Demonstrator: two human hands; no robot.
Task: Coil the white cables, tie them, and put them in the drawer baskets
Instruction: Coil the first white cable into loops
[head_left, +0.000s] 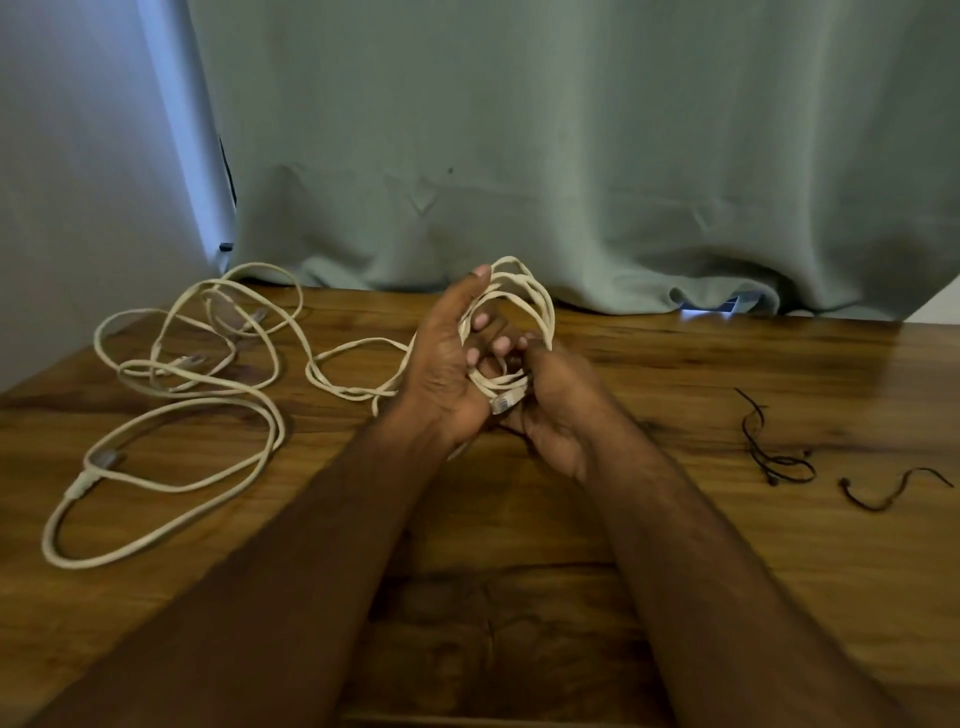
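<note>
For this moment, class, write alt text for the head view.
Both hands, left and right, hold a partly coiled white cable above a wooden table. Loose white cables lie left, black ties right.

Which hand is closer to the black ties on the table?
The right hand. The black ties lie off to its right on the table. The left hand is farther, on the other side of the coil.

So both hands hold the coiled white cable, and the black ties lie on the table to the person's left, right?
Not quite. Both hands, left and right, hold the coiled white cable, but the head view shows the black ties on the table to the person's right.
</note>
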